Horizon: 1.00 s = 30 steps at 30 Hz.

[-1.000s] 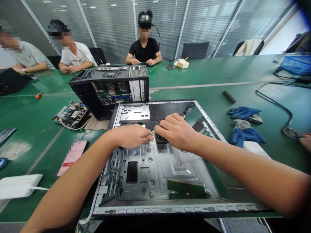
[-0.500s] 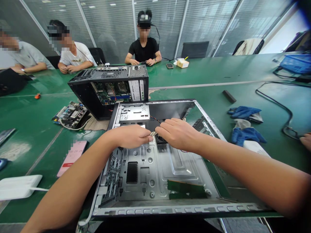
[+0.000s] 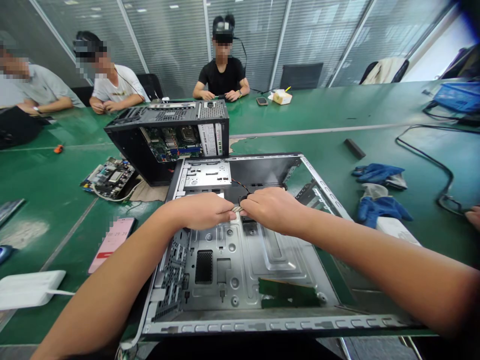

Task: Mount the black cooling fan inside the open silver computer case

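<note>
Both hands are closed over the open computer case (image 3: pixel 249 255), which lies on its side in front of me. A short stretch of twisted, pale cable (image 3: pixel 237 209) shows between them. My left hand (image 3: pixel 210 211) pinches its left end with thumb and fingers. Fingers of my right hand (image 3: pixel 272 207) are wrapped round the other end, close beside the left fingertips. Thin dark wires (image 3: pixel 240 185) run behind the right hand, and a black part beneath it is mostly hidden. Flat green pieces (image 3: pixel 288 292), resembling memory modules, lie on the case floor near me.
A second computer case (image 3: pixel 168 116) stands behind, with a loose motherboard (image 3: pixel 112 176) to its left. A pink phone (image 3: pixel 112 242) and a white adapter (image 3: pixel 32 289) lie left. Blue gloves (image 3: pixel 380 210) and a black cable (image 3: pixel 446 172) are right. Several people sit across the table.
My right hand has dipped slightly and turned at the wrist, its knuckles lower than before. My left hand stays almost in place, and both keep their grip on the cable.
</note>
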Motion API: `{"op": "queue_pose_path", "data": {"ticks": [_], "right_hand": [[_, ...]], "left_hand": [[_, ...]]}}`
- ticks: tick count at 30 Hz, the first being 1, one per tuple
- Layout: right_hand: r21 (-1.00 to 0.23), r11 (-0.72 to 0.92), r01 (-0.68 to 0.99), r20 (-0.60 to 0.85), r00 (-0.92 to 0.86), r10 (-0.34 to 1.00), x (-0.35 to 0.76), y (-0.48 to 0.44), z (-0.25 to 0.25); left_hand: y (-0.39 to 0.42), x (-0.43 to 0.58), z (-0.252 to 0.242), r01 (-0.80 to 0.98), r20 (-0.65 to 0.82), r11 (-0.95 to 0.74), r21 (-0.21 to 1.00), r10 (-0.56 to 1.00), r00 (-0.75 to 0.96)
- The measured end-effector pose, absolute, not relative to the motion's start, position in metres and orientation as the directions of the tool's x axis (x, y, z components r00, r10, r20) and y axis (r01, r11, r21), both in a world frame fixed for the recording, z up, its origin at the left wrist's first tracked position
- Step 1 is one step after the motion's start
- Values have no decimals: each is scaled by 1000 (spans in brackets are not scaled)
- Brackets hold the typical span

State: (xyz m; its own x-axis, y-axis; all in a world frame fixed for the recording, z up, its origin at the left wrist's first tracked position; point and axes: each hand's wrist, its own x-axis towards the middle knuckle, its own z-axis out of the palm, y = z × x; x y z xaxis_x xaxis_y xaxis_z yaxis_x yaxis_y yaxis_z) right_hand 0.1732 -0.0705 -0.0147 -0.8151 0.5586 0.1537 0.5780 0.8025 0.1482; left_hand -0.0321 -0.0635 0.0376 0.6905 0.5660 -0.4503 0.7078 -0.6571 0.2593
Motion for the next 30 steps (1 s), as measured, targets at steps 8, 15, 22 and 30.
{"op": "queue_pose_path", "data": {"ticks": [8,15,22,30], "right_hand": [[-60,768,638,27,-768,640,172,-74,-9],[-117,756,645,-6,-761,648,173,-73,-8],[-24,763,646,-15,-763,646,171,-74,-6],[-96,762,641,-4,-766,643,173,-73,-9]], "left_hand": [[-63,-32,36,682,-439,-683,261,545,714],[-64,-31,35,689,-431,-682,244,560,707],[-63,-32,33,685,-424,-675,274,555,716],[-63,-31,33,684,-424,-678,267,555,716]]}}
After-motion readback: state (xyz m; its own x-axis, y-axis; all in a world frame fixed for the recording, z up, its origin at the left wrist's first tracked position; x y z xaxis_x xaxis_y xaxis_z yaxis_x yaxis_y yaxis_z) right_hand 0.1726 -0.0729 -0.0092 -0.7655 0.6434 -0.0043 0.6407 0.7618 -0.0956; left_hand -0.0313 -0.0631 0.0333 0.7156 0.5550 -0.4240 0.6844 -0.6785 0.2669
